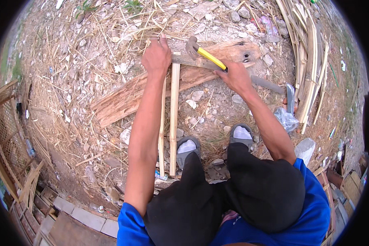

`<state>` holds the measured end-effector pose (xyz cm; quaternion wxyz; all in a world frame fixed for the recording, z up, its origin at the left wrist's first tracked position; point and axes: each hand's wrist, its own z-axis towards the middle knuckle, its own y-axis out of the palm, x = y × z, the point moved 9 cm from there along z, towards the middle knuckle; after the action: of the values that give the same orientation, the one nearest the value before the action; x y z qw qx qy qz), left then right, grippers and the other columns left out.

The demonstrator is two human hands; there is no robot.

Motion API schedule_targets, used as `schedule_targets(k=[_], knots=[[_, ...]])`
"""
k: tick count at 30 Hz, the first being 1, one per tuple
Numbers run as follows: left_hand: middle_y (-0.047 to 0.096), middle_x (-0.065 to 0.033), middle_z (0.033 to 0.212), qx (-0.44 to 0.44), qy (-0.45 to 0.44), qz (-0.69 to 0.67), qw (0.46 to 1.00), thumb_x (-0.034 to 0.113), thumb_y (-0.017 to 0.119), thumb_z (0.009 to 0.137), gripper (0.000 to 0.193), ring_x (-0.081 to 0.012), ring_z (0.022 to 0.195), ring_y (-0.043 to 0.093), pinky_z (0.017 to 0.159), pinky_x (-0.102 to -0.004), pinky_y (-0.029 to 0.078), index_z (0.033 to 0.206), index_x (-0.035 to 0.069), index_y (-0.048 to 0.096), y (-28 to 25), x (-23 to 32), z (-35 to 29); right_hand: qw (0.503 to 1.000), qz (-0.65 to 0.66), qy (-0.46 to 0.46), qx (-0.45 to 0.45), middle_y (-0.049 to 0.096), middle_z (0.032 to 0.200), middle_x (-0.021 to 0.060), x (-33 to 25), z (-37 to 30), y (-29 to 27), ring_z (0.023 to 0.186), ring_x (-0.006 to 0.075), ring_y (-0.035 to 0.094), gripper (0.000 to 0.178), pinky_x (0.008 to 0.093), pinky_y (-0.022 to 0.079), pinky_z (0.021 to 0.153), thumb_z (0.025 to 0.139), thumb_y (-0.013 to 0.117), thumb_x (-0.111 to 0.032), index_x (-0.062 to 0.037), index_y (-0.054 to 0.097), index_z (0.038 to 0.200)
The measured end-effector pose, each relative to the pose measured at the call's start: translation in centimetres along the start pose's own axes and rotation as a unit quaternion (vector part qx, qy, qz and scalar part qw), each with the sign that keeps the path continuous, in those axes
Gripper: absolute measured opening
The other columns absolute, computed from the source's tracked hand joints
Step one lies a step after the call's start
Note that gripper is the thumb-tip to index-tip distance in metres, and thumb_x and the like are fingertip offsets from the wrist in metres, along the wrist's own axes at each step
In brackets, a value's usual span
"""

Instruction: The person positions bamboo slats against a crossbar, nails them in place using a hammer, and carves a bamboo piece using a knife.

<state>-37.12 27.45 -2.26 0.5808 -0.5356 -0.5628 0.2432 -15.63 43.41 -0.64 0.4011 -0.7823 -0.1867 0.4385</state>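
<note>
My right hand [237, 77] is closed round the lower end of a claw hammer's yellow handle [211, 57]. The hammer's rusty head [191, 47] points away to the left, above a weathered wooden plank [123, 100]. A narrow grey-brown bar [192, 62] crosses the plank and passes under my right hand. To the left, my left hand [156, 55] is curled at the plank's far side; its fingertips and whatever they hold are hidden. Beside it, a pale split wood strip [174, 110] lies across the plank toward my left foot. A second strip [161, 139] runs under my left wrist.
Long split strips [309, 61] are piled at the right. Near them lie a knife-like blade [290, 98] and a clear plastic bag [286, 119]. My sandalled feet [241, 134] stand close to the plank. Stones and straw litter the ground; a woven frame [6, 119] is at far left.
</note>
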Motion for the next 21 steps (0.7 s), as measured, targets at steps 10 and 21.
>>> schedule_targets(k=[10, 21], knots=[[0.069, -0.0289, 0.106, -0.037, -0.023, -0.022, 0.999, 0.051, 0.036, 0.103, 0.057, -0.0488, 0.102, 0.064, 0.091, -0.0563, 0.048, 0.125, 0.005, 0.060, 0.7, -1.8, 1.4, 1.000, -0.006, -0.024, 0.016, 0.070, 0.084, 0.0197, -0.8, 0.3, -1.0, 0.080, 0.0412, 0.067, 0.027, 0.0513, 0.051, 0.073, 0.085, 0.073, -0.024, -0.0048, 0.068, 0.103], [0.068, -0.0288, 0.111, -0.028, -0.019, -0.001, 0.999, 0.046, 0.038, 0.101, 0.055, -0.0467, 0.107, 0.063, 0.094, -0.0539, 0.047, 0.121, 0.002, 0.064, 1.1, -1.6, 1.1, 1.000, 0.011, -0.011, 0.006, 0.071, 0.087, 0.0191, 0.5, 1.9, 0.5, 0.079, 0.0381, 0.069, 0.039, 0.0451, 0.052, 0.072, 0.086, 0.075, -0.031, -0.0072, 0.069, 0.116]])
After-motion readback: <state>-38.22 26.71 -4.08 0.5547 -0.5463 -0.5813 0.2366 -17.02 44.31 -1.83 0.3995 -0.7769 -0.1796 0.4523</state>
